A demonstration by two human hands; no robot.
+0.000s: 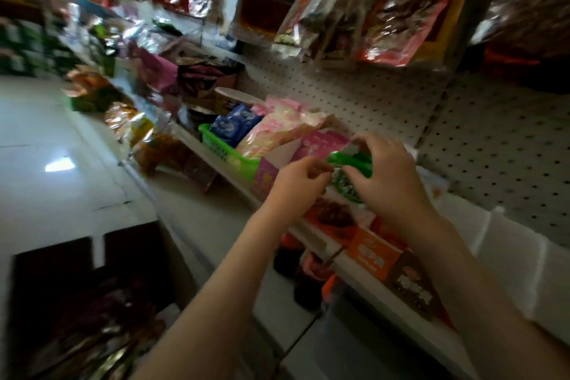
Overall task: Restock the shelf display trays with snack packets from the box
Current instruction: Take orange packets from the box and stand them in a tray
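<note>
While both our hands are up at the shelf [311,239], they sit close together around one green packet [351,162]. The right hand [391,176] curls over its top and far side. The left hand [296,185] seems to pinch its near edge, though blur hides the exact finger placement. The packet hangs between the hands, above the display trays. The pink tray [320,140] lies just beyond our fingertips and the orange tray [370,251] just below our right wrist. The box [77,302] with the remaining packets sits on the floor, well below and behind our left elbow.

We judge the main risk to be a bad landing. The trays under our hands look crowded, so a packet let go too soon could slide off the stock and over the shelf lip to the floor. Pushing it in hard could crumple it or tip the neighbouring packets forward. With trays this close together, it could also end up in the wrong one.
</note>
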